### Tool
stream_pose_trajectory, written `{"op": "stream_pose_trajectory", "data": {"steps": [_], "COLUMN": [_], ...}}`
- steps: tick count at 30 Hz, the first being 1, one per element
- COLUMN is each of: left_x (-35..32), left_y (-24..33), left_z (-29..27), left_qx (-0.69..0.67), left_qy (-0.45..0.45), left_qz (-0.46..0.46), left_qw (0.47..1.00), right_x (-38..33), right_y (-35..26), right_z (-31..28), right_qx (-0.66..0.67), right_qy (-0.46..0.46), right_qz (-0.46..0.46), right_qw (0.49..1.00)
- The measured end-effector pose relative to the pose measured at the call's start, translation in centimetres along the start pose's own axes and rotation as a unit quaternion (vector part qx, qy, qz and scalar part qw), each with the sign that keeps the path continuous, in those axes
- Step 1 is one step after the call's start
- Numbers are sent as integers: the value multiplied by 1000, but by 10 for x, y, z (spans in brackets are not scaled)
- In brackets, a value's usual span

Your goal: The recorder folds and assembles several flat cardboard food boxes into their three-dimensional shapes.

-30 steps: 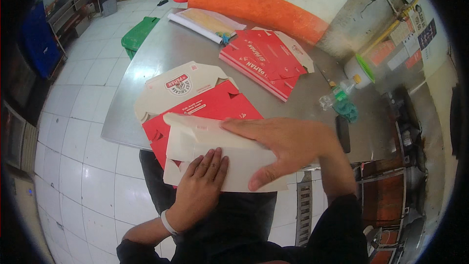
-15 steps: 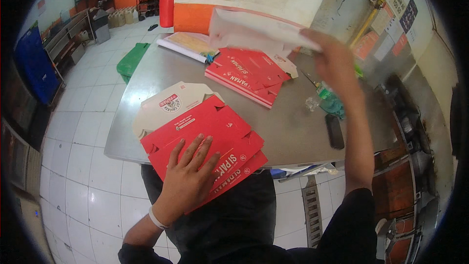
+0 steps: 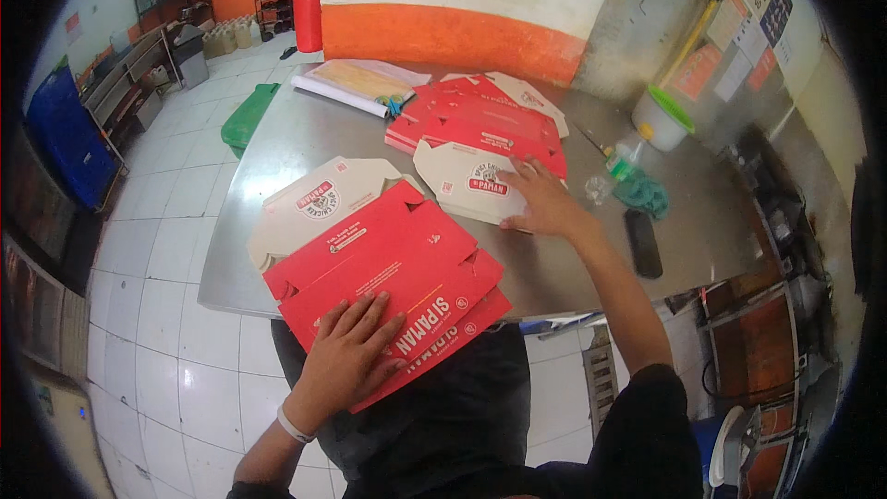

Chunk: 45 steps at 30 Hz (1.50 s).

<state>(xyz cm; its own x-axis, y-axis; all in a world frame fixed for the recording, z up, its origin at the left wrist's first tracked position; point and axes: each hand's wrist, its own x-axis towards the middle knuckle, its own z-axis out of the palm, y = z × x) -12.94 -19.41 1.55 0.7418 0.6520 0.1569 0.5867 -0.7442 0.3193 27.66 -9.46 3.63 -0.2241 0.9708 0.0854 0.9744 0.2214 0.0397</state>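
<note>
A flat red-and-white box blank (image 3: pixel 379 249) lies over the near edge of the steel table, with another blank showing beneath its right side. My left hand (image 3: pixel 356 342) rests flat on its red panel, fingers stretched out. Farther back is a pile of similar red box blanks (image 3: pixel 490 115). On the pile's near side, the white flap of a box blank (image 3: pixel 462 180) faces me. My right hand (image 3: pixel 540 199) touches this flap at its right end, thumb apart from the fingers; the fingertips lie on the surface.
The steel table (image 3: pixel 240 249) also holds a white roll with papers (image 3: pixel 346 97), blue-handled scissors (image 3: pixel 395 104), a black phone (image 3: pixel 643 245), a teal cloth (image 3: pixel 642 194), and a white tub with a green rim (image 3: pixel 662 120). A green bin (image 3: pixel 248 118) stands beyond the left edge.
My right hand has come down and nearer with the raised blank, which now lies on the back pile, its white flap toward me. The left hand stays on the front blanks.
</note>
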Motion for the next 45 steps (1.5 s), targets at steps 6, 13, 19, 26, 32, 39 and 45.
{"op": "stream_pose_trajectory", "data": {"steps": [6,13,19,26,32,39,45], "left_x": [5,3,3,3,4,3,5], "left_y": [3,5,5,5,2,3,4], "left_z": [5,5,5,4,8,8,8], "left_qx": [17,3,2,20,15,12,9], "left_qy": [17,27,29,46,48,43,38], "left_qz": [-16,-24,-35,-31,-26,-32,-37], "left_qw": [1000,999,999,998,998,999,999], "right_x": [8,-9,-42,-48,-30,-26,-25], "right_y": [19,40,38,71,75,80,97], "right_z": [-5,-16,-21,-5,-38,-51,-51], "right_qx": [51,58,16,56,77,53,123], "right_qy": [-44,-24,-96,46,-78,-71,-61], "right_qz": [-32,-83,184,80,88,34,4], "right_qw": [997,995,978,994,990,995,990]}}
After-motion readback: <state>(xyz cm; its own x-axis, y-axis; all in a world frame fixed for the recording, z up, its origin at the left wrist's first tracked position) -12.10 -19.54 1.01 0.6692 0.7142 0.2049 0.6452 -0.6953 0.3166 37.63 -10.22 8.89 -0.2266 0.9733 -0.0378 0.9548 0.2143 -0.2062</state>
